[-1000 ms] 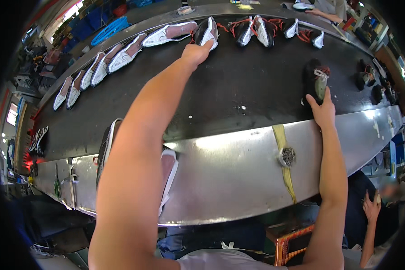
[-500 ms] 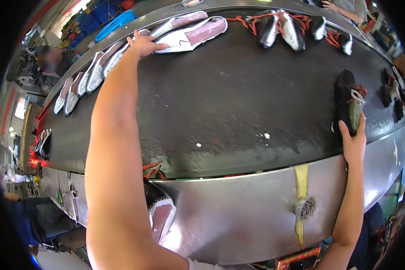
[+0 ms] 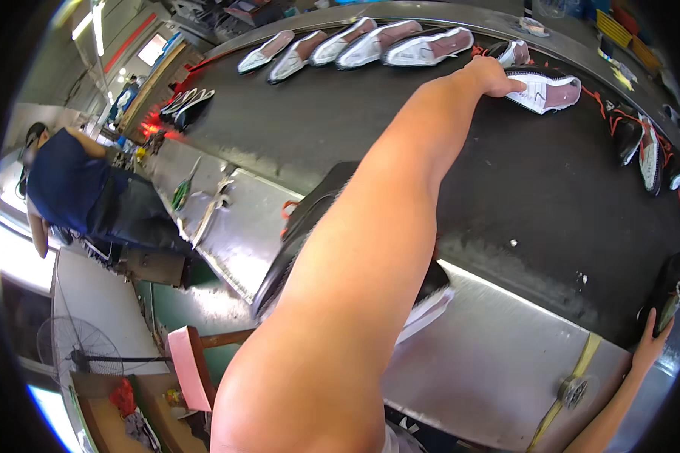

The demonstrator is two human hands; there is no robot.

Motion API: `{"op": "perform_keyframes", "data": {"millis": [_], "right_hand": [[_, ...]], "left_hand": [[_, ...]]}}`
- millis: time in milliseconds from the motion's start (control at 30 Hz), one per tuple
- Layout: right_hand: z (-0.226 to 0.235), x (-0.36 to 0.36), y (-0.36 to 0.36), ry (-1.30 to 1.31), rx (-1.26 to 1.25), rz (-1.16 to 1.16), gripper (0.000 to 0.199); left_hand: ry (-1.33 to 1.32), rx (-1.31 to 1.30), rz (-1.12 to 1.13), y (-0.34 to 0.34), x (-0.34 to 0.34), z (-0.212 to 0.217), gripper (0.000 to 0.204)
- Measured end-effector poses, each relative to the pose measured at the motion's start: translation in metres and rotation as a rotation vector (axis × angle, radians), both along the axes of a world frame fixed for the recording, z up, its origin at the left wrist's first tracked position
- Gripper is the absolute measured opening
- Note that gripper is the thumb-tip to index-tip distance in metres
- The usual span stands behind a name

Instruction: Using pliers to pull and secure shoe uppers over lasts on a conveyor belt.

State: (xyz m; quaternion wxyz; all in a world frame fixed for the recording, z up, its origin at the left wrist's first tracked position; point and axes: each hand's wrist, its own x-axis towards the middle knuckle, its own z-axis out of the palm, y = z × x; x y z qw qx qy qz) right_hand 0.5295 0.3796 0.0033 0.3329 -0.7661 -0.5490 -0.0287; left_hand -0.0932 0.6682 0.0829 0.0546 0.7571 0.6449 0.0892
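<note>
Left hand [image 3: 495, 75] stretched across the black belt [image 3: 400, 143] to its far edge, fingers [image 3: 515, 87] flat on the heel end of a white-and-maroon shoe upper [image 3: 548, 90]; no clamp visible, more a press than a grip. Right hand [image 3: 646, 347] at the near right corner of the belt, fingers spread against a black shoe [image 3: 669, 291] lying there, thumb side hidden so can't tell if it's gripped.

Surface: wide dark rubber belt, dusty, a few white specks mid-belt. Near edge bordered by a brushed steel counter [image 3: 499, 355] with a yellow strap [image 3: 574, 377] and a round fitting. Row of pale shoe uppers [image 3: 355, 45] along the far left edge; black ones with red laces [image 3: 642, 143] along the far right edge.

Room: workshop. A person in a dark blue top [image 3: 60, 181] stands off the left end. Floor fan [image 3: 79, 351] and a pink-seated stool [image 3: 193, 362] lower left. Bright daylight at the left rim.
</note>
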Motion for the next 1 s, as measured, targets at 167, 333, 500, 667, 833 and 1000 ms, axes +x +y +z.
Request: {"op": "perform_keyframes", "data": {"millis": [167,333,500,667,833,1000], "right_hand": [[-0.006,0.011,0.013,-0.066,0.112,-0.047,0.080],[-0.014,0.027,-0.024,-0.072,0.218,-0.103,0.083],[0.029,-0.102,-0.176,-0.018,0.353,0.294,0.051],[0.044,-0.259,-0.392,0.287,-0.342,0.708,0.038],[-0.025,-0.298,-0.539,0.148,-0.545,0.961,0.046],[-0.030,-0.304,-0.591,0.021,-0.557,0.876,0.046]], "left_hand": [[0.126,-0.020,0.049,-0.108,-0.091,0.044,0.095],[-0.006,-0.117,0.280,-0.280,-0.169,0.083,0.083],[-0.221,-0.028,0.590,-0.423,-0.257,0.099,0.071],[-0.325,0.166,0.608,-0.519,-0.301,0.054,0.064],[-0.188,0.123,0.647,-0.570,-0.318,0.029,0.066],[-0.358,0.658,0.016,-0.574,-0.156,0.048,0.051]]}}
